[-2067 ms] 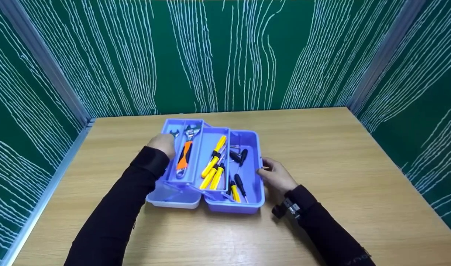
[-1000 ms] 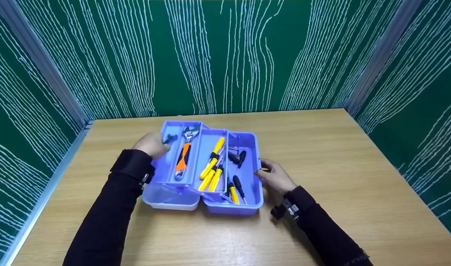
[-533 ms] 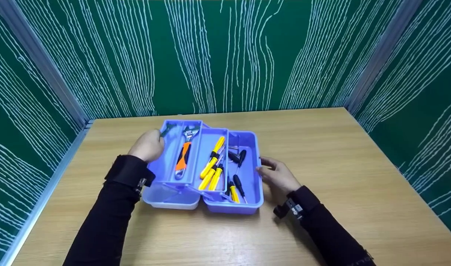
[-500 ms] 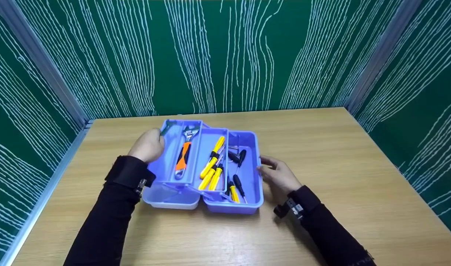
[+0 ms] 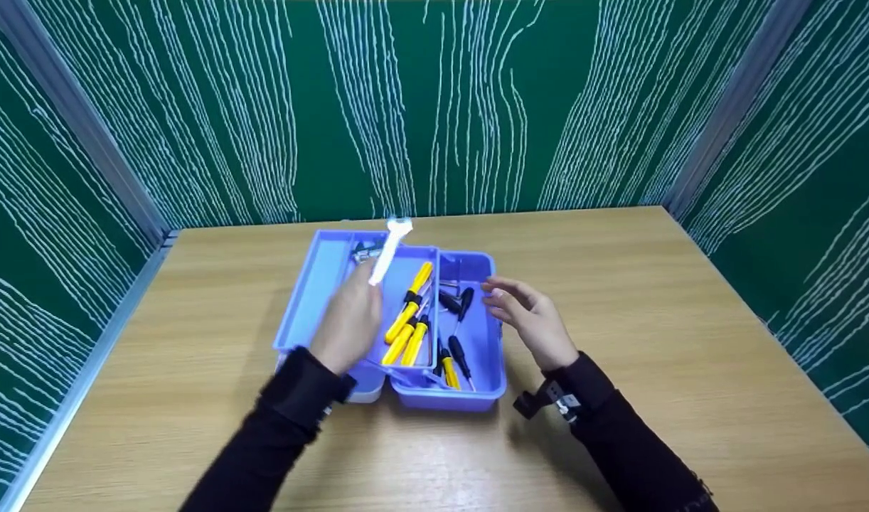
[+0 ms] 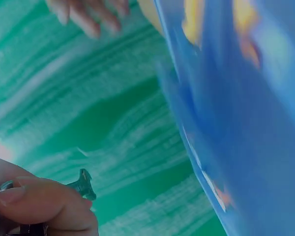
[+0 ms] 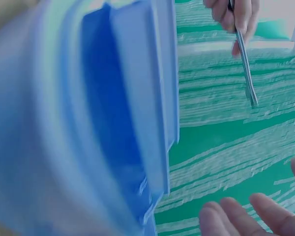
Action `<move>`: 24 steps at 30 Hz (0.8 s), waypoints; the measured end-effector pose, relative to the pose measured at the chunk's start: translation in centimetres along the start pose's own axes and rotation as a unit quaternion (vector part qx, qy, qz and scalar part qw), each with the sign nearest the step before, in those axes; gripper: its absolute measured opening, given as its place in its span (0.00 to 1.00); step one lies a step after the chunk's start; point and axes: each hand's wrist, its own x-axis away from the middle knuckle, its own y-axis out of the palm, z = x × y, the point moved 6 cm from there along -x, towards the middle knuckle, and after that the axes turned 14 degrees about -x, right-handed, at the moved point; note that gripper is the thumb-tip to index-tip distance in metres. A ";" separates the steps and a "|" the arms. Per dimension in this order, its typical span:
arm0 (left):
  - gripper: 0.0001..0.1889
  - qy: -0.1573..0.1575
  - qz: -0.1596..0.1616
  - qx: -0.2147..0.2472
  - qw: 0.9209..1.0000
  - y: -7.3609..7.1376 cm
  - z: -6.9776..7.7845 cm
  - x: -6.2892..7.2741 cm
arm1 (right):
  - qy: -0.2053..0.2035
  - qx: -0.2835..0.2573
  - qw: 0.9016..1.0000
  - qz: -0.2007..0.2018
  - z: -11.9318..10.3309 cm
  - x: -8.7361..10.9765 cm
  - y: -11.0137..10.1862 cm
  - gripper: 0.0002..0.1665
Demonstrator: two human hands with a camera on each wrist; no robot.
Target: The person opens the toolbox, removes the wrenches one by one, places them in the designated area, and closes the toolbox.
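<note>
My left hand point(image 5: 349, 316) grips a shiny open-end wrench point(image 5: 387, 250), held up over the left part of a purple toolbox point(image 5: 449, 404). The wrench's jaw end point(image 6: 83, 186) sticks out past the thumb in the left wrist view. The toolbox stands unfolded on the table. An adjustable wrench point(image 5: 368, 250) lies in its upper tray, mostly hidden behind my left hand. Yellow-handled screwdrivers point(image 5: 417, 343) fill the middle tray. My right hand point(image 5: 545, 331) hovers at the toolbox's right rim, fingers loosely bent and holding nothing.
Black-handled screwdrivers point(image 5: 460, 350) and a yellow one point(image 5: 450, 371) lie in the deep right compartment. The toolbox sits on a wooden table point(image 5: 655, 306), enclosed by green walls point(image 5: 470, 107) with white wavy lines.
My left hand has lifted the open-end wrench out of the left tray compartment and carried it to the right. My right hand has let go of the toolbox rim.
</note>
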 end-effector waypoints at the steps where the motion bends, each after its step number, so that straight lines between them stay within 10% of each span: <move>1: 0.20 0.012 0.001 0.006 1.000 0.6 0.5 0.3 | -0.002 -0.004 1.000 -0.005 -0.1 0.1 0.4 0.23; 9: 0.20 0.114 0.043 0.001 0.992 5.1 4.2 2.7 | 0.003 -0.053 0.998 -0.047 0.5 0.5 3.7 0.22; 16: 0.22 0.122 0.058 -0.063 0.989 8.4 5.6 4.2 | -0.005 -0.078 0.997 -0.010 1.3 0.5 4.5 0.11; 24: 0.18 0.097 0.067 -0.031 0.993 9.5 5.3 4.6 | 0.016 -0.074 0.997 -0.005 1.7 0.7 3.9 0.13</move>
